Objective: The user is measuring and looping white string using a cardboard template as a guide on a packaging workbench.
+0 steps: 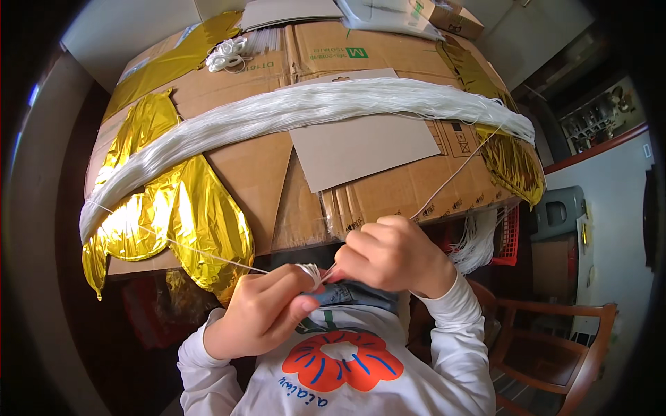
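My left hand (260, 315) is closed in front of my shirt, with white thread (310, 274) looped round its fingers. Close beside it, my right hand (388, 255) is closed in a fist and pinches strands of the same thread. One line runs from my left hand to the left end of a long white thread bundle (277, 109); another goes from my right hand up to the bundle's right end. The bundle lies in an arc across the cardboard-covered table. Under its middle is a grey card sheet (368, 152). My curled fingers hide part of the loops.
Shiny gold foil (198, 215) hangs over the table's left edge, more gold foil (513, 166) over the right. A small white cord coil (226, 55) lies at the back left. A wooden chair (555, 347) and a red basket (508, 236) are at the right.
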`<action>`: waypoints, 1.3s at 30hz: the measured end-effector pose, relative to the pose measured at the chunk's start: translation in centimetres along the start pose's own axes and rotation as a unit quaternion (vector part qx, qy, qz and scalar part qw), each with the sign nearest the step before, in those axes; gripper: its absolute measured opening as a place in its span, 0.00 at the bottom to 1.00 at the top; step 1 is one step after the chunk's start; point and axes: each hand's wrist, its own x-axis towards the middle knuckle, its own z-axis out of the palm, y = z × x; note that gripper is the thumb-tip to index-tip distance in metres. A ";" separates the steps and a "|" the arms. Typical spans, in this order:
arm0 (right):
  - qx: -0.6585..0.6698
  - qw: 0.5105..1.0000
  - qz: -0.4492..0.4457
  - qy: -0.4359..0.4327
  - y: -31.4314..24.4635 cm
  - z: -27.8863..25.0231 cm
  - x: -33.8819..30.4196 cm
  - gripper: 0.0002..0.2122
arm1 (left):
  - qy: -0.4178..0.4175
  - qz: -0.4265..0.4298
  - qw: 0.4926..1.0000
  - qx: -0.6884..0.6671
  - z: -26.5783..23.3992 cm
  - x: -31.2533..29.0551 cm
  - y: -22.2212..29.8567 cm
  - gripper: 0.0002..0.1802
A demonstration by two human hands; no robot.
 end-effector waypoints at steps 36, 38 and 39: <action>-0.011 1.000 0.021 0.006 0.9 -2.2 0.4 0.15 | -0.091 -0.032 0.981 -0.170 0.1 0.9 -1.3 0.12; -0.005 1.000 0.011 -0.002 1.0 -1.1 0.1 0.14 | -0.035 -0.061 0.978 -0.196 -0.3 0.8 -0.7 0.11; -0.008 1.000 0.007 -0.014 0.9 -0.5 -0.1 0.14 | 0.012 -0.084 0.972 -0.219 -0.2 0.8 -0.4 0.10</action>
